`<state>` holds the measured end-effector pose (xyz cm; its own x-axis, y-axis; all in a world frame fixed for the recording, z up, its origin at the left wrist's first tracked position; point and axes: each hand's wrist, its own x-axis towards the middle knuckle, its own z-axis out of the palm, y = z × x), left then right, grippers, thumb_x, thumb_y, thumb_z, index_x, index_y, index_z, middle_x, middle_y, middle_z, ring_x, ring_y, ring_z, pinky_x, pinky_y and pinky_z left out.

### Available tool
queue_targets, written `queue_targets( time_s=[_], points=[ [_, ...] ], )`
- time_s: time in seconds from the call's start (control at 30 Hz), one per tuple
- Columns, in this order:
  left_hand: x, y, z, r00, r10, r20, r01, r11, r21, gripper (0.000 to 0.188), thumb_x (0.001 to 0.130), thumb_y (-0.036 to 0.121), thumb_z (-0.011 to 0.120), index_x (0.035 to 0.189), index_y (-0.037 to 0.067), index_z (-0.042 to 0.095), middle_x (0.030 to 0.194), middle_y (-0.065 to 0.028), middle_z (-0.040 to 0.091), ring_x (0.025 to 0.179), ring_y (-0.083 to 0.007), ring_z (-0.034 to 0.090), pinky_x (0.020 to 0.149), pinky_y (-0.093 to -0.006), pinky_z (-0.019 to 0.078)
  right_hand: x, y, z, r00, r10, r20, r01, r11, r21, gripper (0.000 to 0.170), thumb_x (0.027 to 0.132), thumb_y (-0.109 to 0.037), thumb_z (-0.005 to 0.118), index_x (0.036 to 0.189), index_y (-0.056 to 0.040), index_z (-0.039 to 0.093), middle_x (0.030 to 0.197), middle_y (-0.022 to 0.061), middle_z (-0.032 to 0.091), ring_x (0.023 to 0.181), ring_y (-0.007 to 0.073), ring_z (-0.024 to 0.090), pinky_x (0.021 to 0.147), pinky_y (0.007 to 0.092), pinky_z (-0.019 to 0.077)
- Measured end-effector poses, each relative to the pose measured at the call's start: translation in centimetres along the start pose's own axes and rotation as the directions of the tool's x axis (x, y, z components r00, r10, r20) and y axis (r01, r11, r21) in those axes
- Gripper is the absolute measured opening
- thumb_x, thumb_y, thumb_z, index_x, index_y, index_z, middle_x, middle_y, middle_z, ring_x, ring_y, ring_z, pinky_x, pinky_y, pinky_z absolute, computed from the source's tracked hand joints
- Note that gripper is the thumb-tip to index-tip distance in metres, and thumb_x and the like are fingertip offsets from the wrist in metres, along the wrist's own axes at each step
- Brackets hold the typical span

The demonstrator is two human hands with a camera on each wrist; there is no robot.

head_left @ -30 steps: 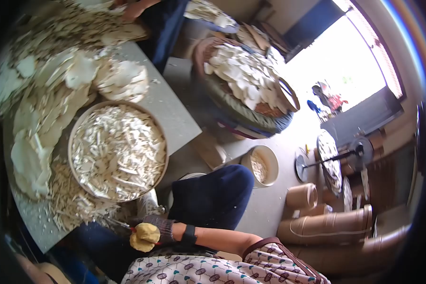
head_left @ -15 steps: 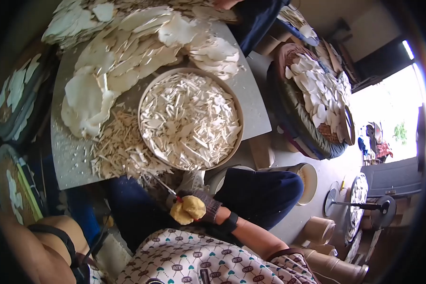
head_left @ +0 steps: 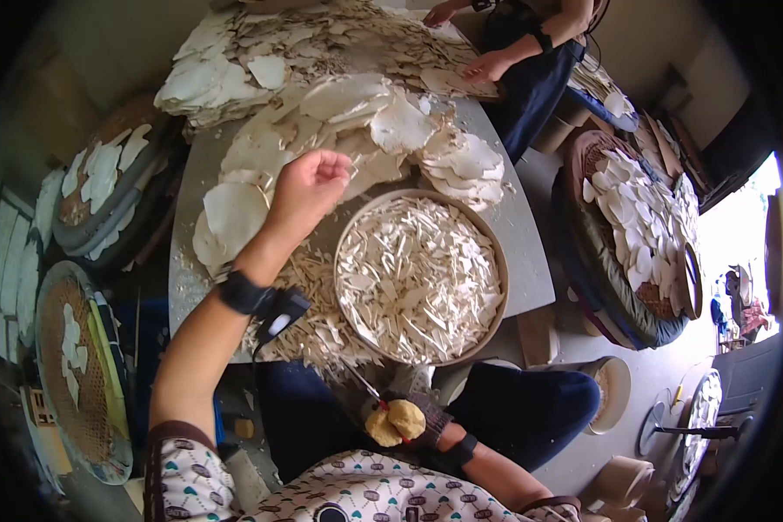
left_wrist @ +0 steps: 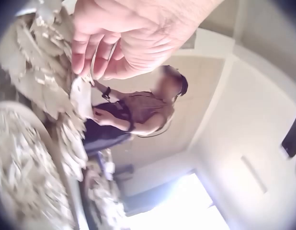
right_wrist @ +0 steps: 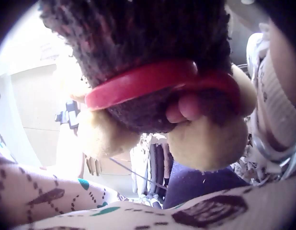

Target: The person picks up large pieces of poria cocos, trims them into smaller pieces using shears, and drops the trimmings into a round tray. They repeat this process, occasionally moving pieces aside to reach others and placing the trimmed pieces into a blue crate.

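Note:
In the head view my bare left hand (head_left: 311,187) is raised over pale flat pieces (head_left: 235,213) heaped on the table. Its fingers bend loosely; the left wrist view shows the same hand (left_wrist: 133,36) with nothing plainly held. My gloved right hand (head_left: 428,419), low by my lap, grips scissors (head_left: 367,386) whose blades point up-left at the table's front edge. In the right wrist view, the red handles (right_wrist: 143,88) loop around the glove (right_wrist: 138,38), with yellow padding (right_wrist: 208,143) beside them. A round tub (head_left: 503,277) holds cut strips (head_left: 422,278).
Loose scraps (head_left: 313,326) lie left of the tub. Another person's hand (head_left: 490,66) rests on the far pile (head_left: 348,43). Round trays of pieces stand left (head_left: 104,374) and right (head_left: 644,217). A bucket (head_left: 618,396) and a fan (head_left: 652,428) are on the floor at right.
The head view has swung left, so the table appears farther right. My left hand has come up over the flat pieces. My right hand still holds the scissors.

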<state>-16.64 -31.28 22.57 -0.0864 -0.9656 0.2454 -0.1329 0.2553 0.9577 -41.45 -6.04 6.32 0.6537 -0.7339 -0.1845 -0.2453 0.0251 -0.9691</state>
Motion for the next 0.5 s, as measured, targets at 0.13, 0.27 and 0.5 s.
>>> queue_targets(
  time_s=[0.13,0.27,0.5],
  points=[
    [5.5,-1.5,1.1,0.832,0.549,-0.081,-0.247,0.497,0.832,0.055,0.069,0.002,0.063,0.121,0.010,0.048,0.116,-0.0134,0.050,0.112,-0.0259,0.045,0.096,-0.0378,0.0356,0.1,-0.2,-0.8,0.999,-0.050,0.013,0.052,0.984,-0.169,0.039,0.071,-0.031,0.069,0.104,-0.0108,0.060,0.090,0.0119,0.065,0.084,0.0264,0.063,0.075,0.0318,0.0487],
    [10.7,-4.2,1.0,0.853,0.518,0.064,-0.166,0.154,0.974,0.055,0.068,0.000,0.059,0.121,0.011,0.047,0.118,-0.0150,0.049,0.113,-0.0304,0.044,0.100,-0.0406,0.0293,0.7,0.2,-0.9,0.999,-0.045,0.004,0.045,0.984,-0.174,0.039,0.073,-0.031,0.068,0.106,-0.0114,0.060,0.091,0.0117,0.065,0.084,0.0252,0.063,0.075,0.0315,0.0485],
    [12.3,-4.6,0.3,0.911,0.397,0.108,-0.218,0.243,0.945,0.038,0.065,-0.001,0.056,0.101,0.012,0.052,0.094,-0.0094,0.051,0.092,-0.0308,0.052,0.074,-0.0396,0.0469,0.8,0.6,-0.8,0.999,-0.031,-0.013,0.029,0.986,-0.163,0.036,0.077,-0.028,0.066,0.108,-0.0116,0.060,0.093,0.0109,0.065,0.085,0.0227,0.063,0.078,0.0310,0.0482]
  ],
)
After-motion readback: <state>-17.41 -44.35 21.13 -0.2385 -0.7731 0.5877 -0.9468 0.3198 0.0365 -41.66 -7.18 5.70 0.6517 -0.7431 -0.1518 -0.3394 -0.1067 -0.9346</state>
